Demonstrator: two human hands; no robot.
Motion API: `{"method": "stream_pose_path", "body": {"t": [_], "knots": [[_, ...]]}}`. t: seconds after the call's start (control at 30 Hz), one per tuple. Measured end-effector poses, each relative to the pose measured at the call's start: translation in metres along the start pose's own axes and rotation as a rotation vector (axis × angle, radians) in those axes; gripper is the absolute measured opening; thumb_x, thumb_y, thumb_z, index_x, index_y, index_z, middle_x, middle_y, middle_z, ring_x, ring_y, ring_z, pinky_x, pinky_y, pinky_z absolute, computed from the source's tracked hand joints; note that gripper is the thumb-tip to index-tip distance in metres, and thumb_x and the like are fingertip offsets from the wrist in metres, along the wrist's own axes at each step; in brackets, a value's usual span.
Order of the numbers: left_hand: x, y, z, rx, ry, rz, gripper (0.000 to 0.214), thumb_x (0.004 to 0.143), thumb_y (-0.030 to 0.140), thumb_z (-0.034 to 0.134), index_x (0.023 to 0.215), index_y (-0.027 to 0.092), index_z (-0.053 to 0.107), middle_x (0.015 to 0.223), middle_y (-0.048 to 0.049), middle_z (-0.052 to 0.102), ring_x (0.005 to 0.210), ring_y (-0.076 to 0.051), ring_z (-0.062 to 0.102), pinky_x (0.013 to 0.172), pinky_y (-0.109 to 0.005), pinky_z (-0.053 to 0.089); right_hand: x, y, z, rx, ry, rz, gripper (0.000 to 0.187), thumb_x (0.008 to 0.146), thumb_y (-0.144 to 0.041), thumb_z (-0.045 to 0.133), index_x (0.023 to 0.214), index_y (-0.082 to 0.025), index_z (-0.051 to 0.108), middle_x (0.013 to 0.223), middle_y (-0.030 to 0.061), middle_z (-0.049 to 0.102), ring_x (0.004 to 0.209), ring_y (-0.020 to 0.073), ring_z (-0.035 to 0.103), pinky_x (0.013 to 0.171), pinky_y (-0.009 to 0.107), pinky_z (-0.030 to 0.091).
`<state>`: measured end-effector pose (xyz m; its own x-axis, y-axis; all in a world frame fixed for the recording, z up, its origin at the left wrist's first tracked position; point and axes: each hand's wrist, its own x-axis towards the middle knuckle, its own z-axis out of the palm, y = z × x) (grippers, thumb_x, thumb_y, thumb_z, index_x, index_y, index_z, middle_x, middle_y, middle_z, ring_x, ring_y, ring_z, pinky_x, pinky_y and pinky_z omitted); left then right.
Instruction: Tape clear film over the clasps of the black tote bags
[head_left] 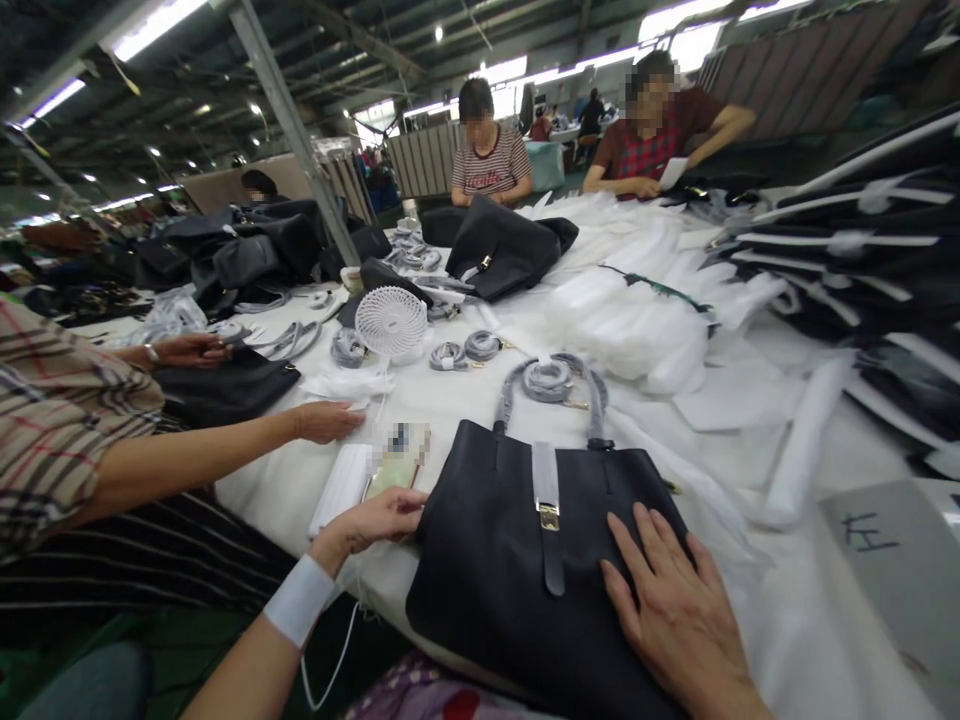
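Note:
A black handbag [495, 570] lies front up before me, its wrapped handles [598, 395] pointing away. Down its middle runs a strap with a gold clasp [549, 516], partly covered in white wrap. At the bag's upper left edge, my left hand [379, 520] is closed with thumb and fingers pinching the side. My right hand [664, 580] rests flat on the bag's right front, fingers spread, holding nothing. A coiled, wrapped shoulder strap [547, 379] sits between the handles.
Left of me, a co-worker's hand [330, 421] reaches near a phone [401, 460] and white foam pieces. A small white fan [391, 322] stands beyond. Black bags [510, 245] and white padding [637, 320] cover the far table. Stacked black pieces [862, 240] rise at right.

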<state>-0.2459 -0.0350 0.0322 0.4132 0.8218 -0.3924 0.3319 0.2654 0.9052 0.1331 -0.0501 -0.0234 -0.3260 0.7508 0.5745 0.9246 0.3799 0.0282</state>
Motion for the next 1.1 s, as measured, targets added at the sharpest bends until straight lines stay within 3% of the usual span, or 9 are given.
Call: {"method": "stream_pose_path", "body": {"t": [0.13, 0.27, 0.57, 0.77, 0.9, 1.1], "knots": [[0.0, -0.001, 0.008, -0.057, 0.043, 0.037, 0.044, 0.075, 0.048, 0.072, 0.1, 0.012, 0.072, 0.076, -0.0025, 0.062, 0.062, -0.012, 0.045, 0.062, -0.023, 0.036, -0.002, 0.001, -0.001, -0.015, -0.006, -0.008, 0.044, 0.093, -0.034, 0.043, 0.127, -0.012, 0.06, 0.139, 0.0211, 0.051, 0.128, 0.0341, 0.047, 0.106, 0.053, 0.033], [0.002, -0.007, 0.018, -0.084, 0.127, 0.037, 0.047, 0.074, 0.054, 0.071, 0.094, 0.012, 0.073, 0.072, -0.0026, 0.065, 0.07, -0.018, 0.055, 0.074, -0.028, 0.043, -0.002, 0.001, -0.001, -0.024, -0.012, -0.021, 0.043, 0.093, -0.033, 0.044, 0.128, -0.012, 0.059, 0.138, 0.0211, 0.051, 0.127, 0.0344, 0.048, 0.104, 0.053, 0.034], [0.004, -0.048, 0.036, -0.255, 0.321, -0.002, 0.045, 0.072, 0.052, 0.073, 0.095, 0.013, 0.074, 0.065, -0.0008, 0.066, 0.062, -0.018, 0.059, 0.066, -0.028, 0.046, -0.001, 0.0, -0.005, 0.022, -0.002, -0.001, 0.045, 0.093, -0.038, 0.044, 0.127, -0.013, 0.06, 0.139, 0.0202, 0.051, 0.126, 0.0333, 0.049, 0.105, 0.05, 0.033], [-0.001, -0.039, 0.048, -0.287, 0.426, -0.037, 0.047, 0.065, 0.053, 0.075, 0.089, 0.014, 0.074, 0.058, 0.0003, 0.063, 0.058, -0.019, 0.058, 0.06, -0.028, 0.045, -0.001, 0.0, -0.006, 0.057, 0.024, 0.015, 0.046, 0.094, -0.039, 0.043, 0.127, -0.013, 0.06, 0.137, 0.0195, 0.053, 0.126, 0.0322, 0.049, 0.105, 0.05, 0.033], [0.001, -0.039, 0.044, -0.25, 0.44, -0.123, 0.048, 0.061, 0.055, 0.076, 0.084, 0.014, 0.072, 0.059, 0.0, 0.064, 0.058, -0.018, 0.059, 0.059, -0.027, 0.044, -0.002, -0.003, -0.009, 0.061, -0.018, 0.03, 0.046, 0.093, -0.038, 0.045, 0.129, -0.013, 0.059, 0.139, 0.0188, 0.052, 0.128, 0.0317, 0.047, 0.106, 0.049, 0.032], [0.011, -0.054, 0.037, -0.111, 0.456, -0.144, 0.046, 0.069, 0.058, 0.065, 0.087, 0.016, 0.071, 0.069, -0.003, 0.07, 0.063, -0.021, 0.063, 0.058, -0.028, 0.046, -0.004, -0.003, -0.012, 0.043, -0.05, 0.045, 0.047, 0.092, -0.039, 0.047, 0.131, -0.015, 0.057, 0.14, 0.017, 0.052, 0.129, 0.0308, 0.046, 0.107, 0.048, 0.031]]}}
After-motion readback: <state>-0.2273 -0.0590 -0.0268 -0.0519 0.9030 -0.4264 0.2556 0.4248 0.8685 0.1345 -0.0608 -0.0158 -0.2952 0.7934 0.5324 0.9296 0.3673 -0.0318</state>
